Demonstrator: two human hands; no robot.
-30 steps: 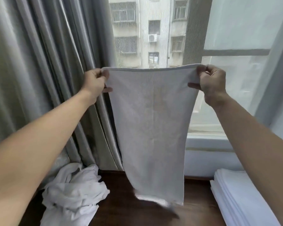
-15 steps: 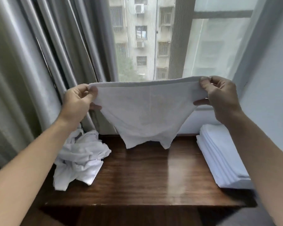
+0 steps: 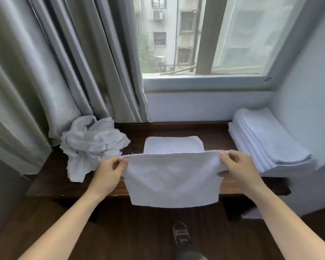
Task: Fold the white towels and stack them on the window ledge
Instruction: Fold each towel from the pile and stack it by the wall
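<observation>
From the head camera, a white rectangular cloth towel (image 3: 174,180) is stretched between both hands above the front edge of the dark polished wooden window ledge (image 3: 216,134). The left hand (image 3: 109,174) pinches the towel's upper left corner between thumb and curled fingers, and the right hand (image 3: 239,168) pinches the upper right corner the same way, so the top hem runs taut and nearly level between them. The far part of the towel lies flat on the ledge beyond that hem, while the near part hangs down past the ledge's front edge. On the left of the ledge, against the grey pleated curtain (image 3: 64,59), sits a crumpled heap of unfolded white towels (image 3: 91,143), just beside the left hand. At the right end of the ledge, against the pale wall, rests a neat stack of folded white towels (image 3: 266,139), near the right hand but apart from it. Below, on the dark wooden floor, a dark shoe (image 3: 180,234) of the person shows.
</observation>
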